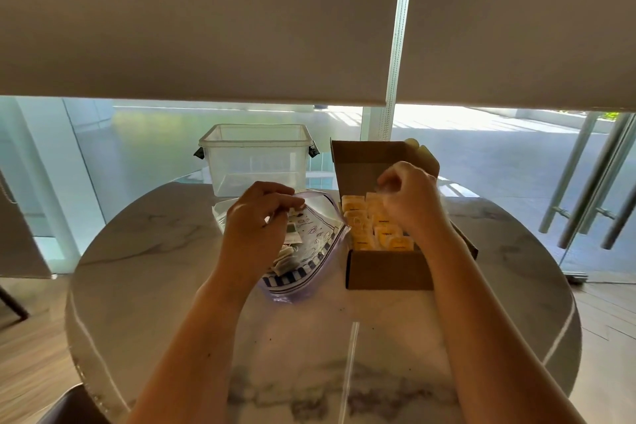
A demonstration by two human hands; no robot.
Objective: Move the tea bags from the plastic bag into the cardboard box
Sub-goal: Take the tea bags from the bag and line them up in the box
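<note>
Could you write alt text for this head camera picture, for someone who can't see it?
Seen from above, a person's left hand holds open a plastic bag of tea bags, while the right hand reaches into an open cardboard box lined with yellow tea bags. Both sit on a round marble table, with a clear plastic tub behind.

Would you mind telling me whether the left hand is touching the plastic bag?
Touching. The head view shows the left hand with fingers curled on the open rim of the plastic bag, holding it open.
</note>
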